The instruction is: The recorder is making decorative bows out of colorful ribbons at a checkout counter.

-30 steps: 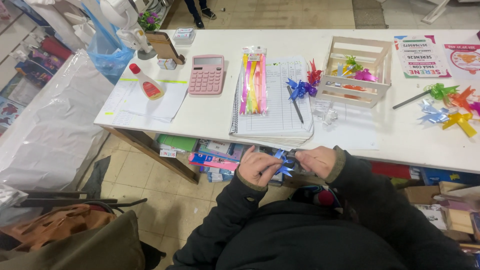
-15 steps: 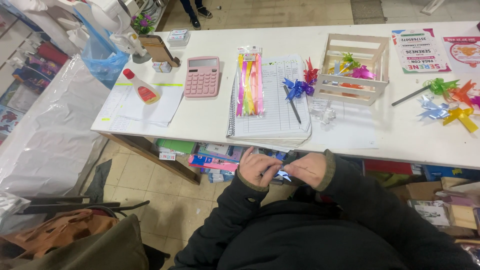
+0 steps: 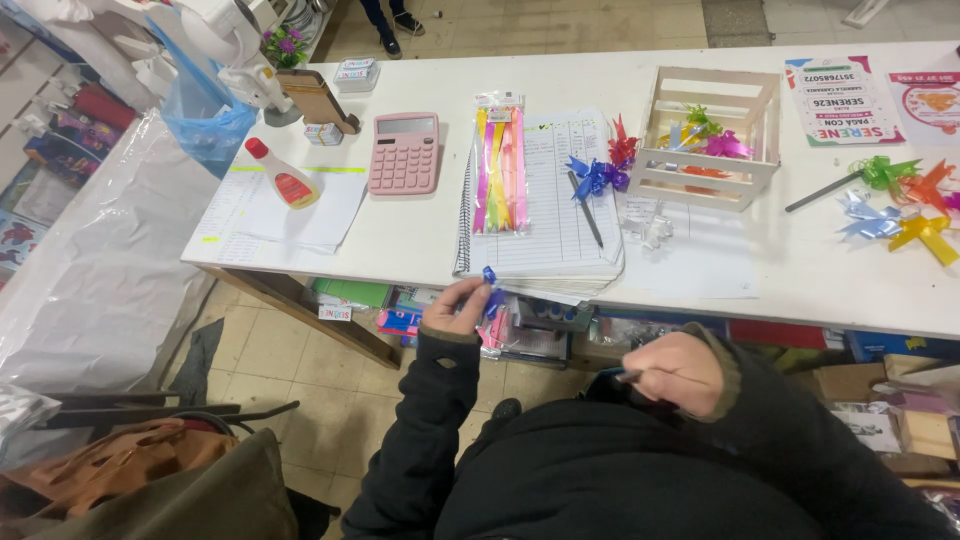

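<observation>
Head view: left hand pinches a blue ribbon below the table edge; right hand grips its pulled strand, fist closed.

Blue ribbon; pink calculator; white table; red-capped glue bottle; black sleeves.

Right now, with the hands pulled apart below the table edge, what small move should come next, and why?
Probably keep drawing the right hand away from the left hand. The left pinches a blue ribbon, the right grips a thin strand near the chest, and finished bows lie on the table.
</observation>
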